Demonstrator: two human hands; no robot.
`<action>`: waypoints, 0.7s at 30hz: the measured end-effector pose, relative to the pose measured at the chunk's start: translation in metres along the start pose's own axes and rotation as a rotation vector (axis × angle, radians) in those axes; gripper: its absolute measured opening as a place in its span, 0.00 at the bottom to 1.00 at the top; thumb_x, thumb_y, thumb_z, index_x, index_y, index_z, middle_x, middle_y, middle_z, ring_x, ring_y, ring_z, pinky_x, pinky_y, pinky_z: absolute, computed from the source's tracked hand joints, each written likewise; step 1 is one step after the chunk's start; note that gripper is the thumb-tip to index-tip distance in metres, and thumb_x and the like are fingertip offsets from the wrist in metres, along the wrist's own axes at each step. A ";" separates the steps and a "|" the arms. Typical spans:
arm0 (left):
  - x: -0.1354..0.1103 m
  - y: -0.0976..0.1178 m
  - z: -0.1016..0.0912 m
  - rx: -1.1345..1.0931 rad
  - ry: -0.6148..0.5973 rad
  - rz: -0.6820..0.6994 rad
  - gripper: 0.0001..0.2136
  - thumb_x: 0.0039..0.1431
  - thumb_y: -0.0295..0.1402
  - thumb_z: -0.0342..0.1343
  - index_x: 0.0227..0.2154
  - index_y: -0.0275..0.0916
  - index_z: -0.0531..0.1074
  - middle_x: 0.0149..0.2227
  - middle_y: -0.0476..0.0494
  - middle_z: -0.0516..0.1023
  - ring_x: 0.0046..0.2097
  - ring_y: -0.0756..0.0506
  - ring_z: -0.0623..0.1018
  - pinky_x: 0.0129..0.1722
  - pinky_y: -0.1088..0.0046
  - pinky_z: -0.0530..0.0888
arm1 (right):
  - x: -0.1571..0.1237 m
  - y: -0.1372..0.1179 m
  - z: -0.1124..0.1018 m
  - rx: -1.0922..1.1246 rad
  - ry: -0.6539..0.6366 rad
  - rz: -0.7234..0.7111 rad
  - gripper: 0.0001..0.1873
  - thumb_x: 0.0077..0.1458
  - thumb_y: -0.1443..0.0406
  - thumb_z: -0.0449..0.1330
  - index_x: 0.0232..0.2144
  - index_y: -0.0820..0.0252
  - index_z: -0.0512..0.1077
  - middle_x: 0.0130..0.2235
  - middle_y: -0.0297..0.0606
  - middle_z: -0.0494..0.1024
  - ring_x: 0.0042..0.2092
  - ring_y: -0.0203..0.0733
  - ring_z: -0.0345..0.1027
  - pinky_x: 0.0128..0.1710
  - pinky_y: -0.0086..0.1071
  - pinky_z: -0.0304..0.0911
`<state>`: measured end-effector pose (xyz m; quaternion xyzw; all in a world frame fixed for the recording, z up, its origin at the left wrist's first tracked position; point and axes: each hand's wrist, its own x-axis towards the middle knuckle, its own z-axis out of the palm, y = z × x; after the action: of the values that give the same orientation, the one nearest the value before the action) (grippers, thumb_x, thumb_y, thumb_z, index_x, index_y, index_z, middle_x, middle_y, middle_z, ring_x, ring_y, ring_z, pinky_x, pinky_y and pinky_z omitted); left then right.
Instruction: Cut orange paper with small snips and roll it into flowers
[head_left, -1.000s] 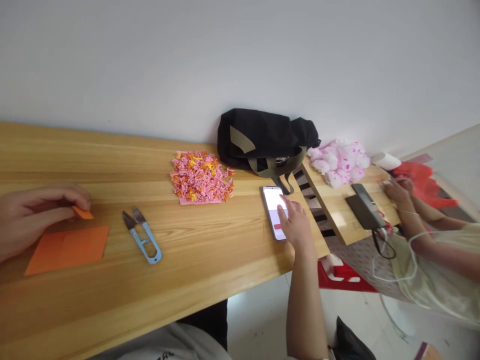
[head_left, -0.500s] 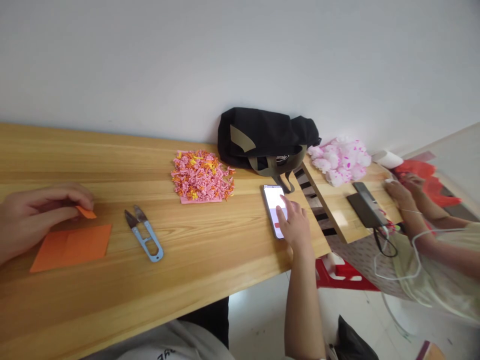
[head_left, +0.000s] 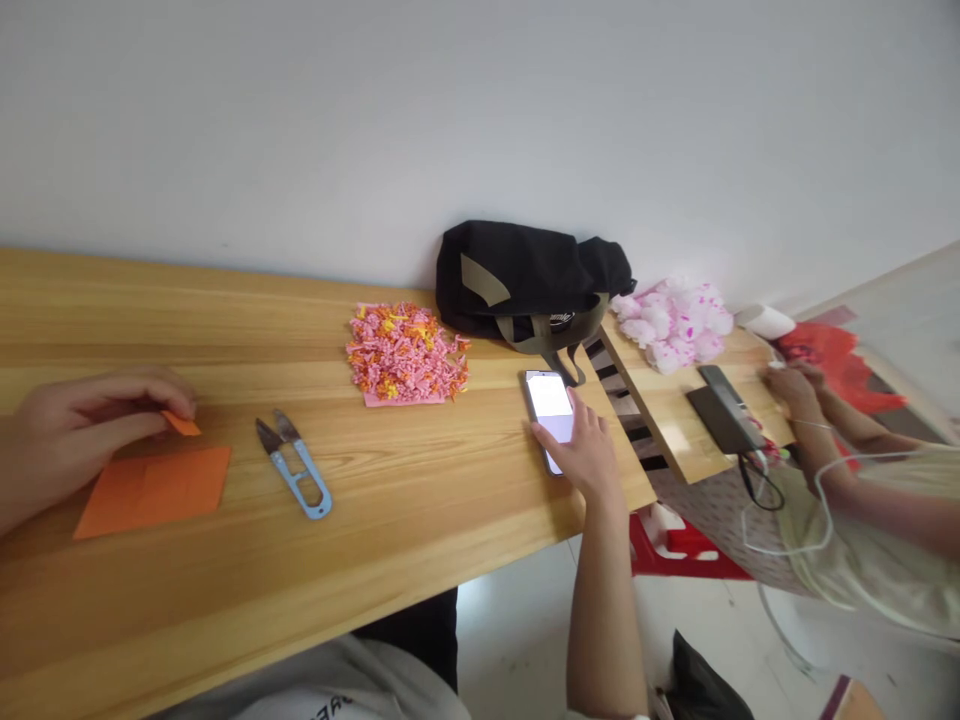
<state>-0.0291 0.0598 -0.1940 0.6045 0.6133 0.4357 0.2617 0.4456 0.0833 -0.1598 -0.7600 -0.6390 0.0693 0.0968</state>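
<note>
Where the left hand pinches: fingers clamped on a small orange slip, near 9 o'clock of the view; its corner pokes out toward 4 o'clock, perhaps because so small a piece suits the tips alone

Right hand across the phone: fingers apart, thumb at the left edge, the others by the right edge; how firmly they press I cannot tell; the wide span seems meant to steady it

Lit phone: face up on the tabletop, just off centre toward 4 o'clock, likely angled for reading from the seat

Orange sheet: flat, at about 7 o'clock from the left fingers, probably laid there so both papers share one spot

Blue snips: between 3 and 4 o'clock from the slip, blades spread toward 11, handle toward 5, presumably for an easy pick-up

Coloured heap: pink, orange and yellow bits at 10 o'clock from the phone, likely massed to stop scattering

Black bag: at 12 o'clock from the phone against the wall, perhaps set back for elbow room

Co-worker's hands: at 3 o'clock beyond the phone, close together, their hold too small to read
</note>
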 end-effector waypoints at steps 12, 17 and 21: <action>0.003 0.004 -0.002 0.011 -0.010 0.065 0.16 0.51 0.51 0.56 0.19 0.46 0.72 0.27 0.56 0.74 0.32 0.52 0.75 0.30 0.72 0.70 | -0.002 -0.016 -0.006 -0.073 -0.078 0.052 0.41 0.56 0.45 0.55 0.65 0.56 0.57 0.60 0.52 0.67 0.60 0.64 0.59 0.56 0.52 0.58; 0.003 0.006 0.000 0.016 -0.007 0.057 0.15 0.51 0.50 0.56 0.19 0.47 0.72 0.27 0.55 0.74 0.32 0.50 0.75 0.31 0.71 0.70 | 0.001 -0.022 -0.006 -0.119 -0.083 0.052 0.40 0.57 0.44 0.54 0.65 0.58 0.59 0.58 0.55 0.69 0.59 0.66 0.60 0.54 0.54 0.59; 0.002 0.005 0.001 0.015 0.006 0.051 0.13 0.50 0.47 0.56 0.18 0.47 0.72 0.27 0.56 0.74 0.31 0.50 0.75 0.30 0.71 0.71 | 0.003 -0.014 -0.007 -0.012 -0.055 0.046 0.41 0.56 0.45 0.54 0.64 0.62 0.58 0.58 0.55 0.70 0.60 0.65 0.60 0.56 0.54 0.58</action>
<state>-0.0259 0.0618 -0.1899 0.6207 0.6018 0.4395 0.2438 0.4348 0.0883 -0.1495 -0.7729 -0.6241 0.0887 0.0732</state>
